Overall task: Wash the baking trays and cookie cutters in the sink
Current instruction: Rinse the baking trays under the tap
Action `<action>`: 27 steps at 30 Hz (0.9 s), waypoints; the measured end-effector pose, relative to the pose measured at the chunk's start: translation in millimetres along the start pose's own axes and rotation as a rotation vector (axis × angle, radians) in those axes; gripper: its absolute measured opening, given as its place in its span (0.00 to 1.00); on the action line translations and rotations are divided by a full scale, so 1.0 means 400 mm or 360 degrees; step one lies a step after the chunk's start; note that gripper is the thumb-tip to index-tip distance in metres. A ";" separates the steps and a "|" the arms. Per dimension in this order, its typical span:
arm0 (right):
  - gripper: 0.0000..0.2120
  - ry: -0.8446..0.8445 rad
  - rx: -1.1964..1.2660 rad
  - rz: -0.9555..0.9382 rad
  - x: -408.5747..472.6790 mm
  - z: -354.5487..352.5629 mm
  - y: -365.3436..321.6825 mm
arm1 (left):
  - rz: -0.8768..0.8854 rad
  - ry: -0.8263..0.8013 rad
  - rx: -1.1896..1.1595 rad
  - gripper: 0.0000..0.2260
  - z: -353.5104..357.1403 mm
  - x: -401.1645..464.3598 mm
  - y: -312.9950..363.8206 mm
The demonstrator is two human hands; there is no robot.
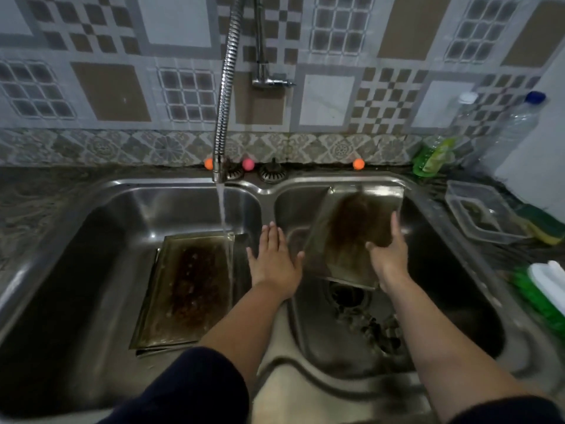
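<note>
Patterned wall tiles back a steel double sink (128,197) set in a dark bench (39,194), where a person washes baking trays.

Water from the hose tap (224,96) falls onto a stained tray (189,289) lying flat in the left basin, on top of another tray whose edges show beneath it. In the right basin a second stained tray (351,228) stands tilted against the back wall; the right hand (389,252) has its grip curled round that tray's right edge. The left hand (273,261) hovers over the divider, fingers spread and holding nothing. Small dark cutters (371,325) lie on the right basin floor near the drain, too blurred to count.
</note>
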State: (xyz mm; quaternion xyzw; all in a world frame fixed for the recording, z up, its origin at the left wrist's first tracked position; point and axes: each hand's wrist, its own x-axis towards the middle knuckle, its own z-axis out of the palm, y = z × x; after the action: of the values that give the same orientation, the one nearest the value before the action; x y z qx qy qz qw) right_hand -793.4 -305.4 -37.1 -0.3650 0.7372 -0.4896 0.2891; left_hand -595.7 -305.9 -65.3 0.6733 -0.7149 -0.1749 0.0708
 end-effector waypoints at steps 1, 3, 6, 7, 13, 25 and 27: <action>0.38 -0.0023 0.0077 0.0068 0.006 0.004 0.029 | 0.0002 0.0015 -0.0010 0.32 0.002 0.001 -0.003; 0.38 -0.0071 0.0219 0.0181 0.011 0.009 0.084 | 0.0006 0.0014 -0.0040 0.33 0.002 0.003 -0.007; 0.39 0.0045 0.0353 0.0342 0.010 0.011 0.150 | -0.0004 0.0002 -0.0040 0.33 -0.005 0.004 -0.005; 0.39 0.0097 0.0357 0.0402 0.008 0.012 0.163 | -0.0011 0.0001 -0.0032 0.33 -0.007 0.004 -0.003; 0.42 0.0076 0.0444 0.0697 0.017 0.047 0.190 | -0.0037 0.0043 0.0047 0.34 -0.002 0.007 0.002; 0.43 -0.0511 -0.0345 0.0893 0.010 0.126 0.198 | -0.0044 0.0078 0.0049 0.35 0.004 0.011 -0.002; 0.42 -0.0679 -0.0574 0.0813 0.002 0.109 0.177 | -0.0028 0.0063 0.0011 0.35 0.002 0.011 -0.003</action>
State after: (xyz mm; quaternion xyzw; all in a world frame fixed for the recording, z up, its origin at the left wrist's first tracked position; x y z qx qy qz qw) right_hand -777.6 -310.4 -118.7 -0.3083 0.8021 -0.1769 0.4799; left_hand -595.2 -310.3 -67.3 0.6832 -0.7079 -0.1597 0.0813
